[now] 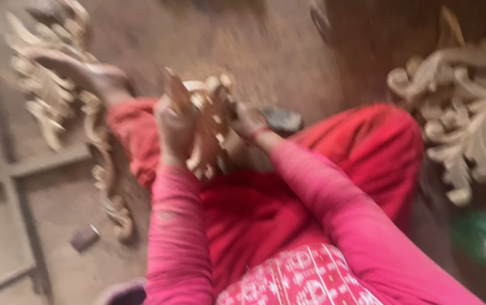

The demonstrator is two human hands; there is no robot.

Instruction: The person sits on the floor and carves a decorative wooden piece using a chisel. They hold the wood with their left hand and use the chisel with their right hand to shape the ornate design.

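Hands meet at frame centre, above the red-clothed lap. Left hand (174,131) is wrapped round the left side of a small carved wood piece (209,121) — pale, scrolled, held roughly upright. Right hand (247,121) touches the piece's right edge; grip looks closed on it, but motion blur hides the fingers, so finger detail can't be told. Pink sleeves run from both wrists toward the camera. A bare foot (79,70) rests on a long carved strip (93,141) lying on the dusty floor (254,45), approx. left of the knee. Larger carved scrollwork (469,118) lies at right, well apart from the hands. Green object (483,237) sits at lower right — kind unclear.
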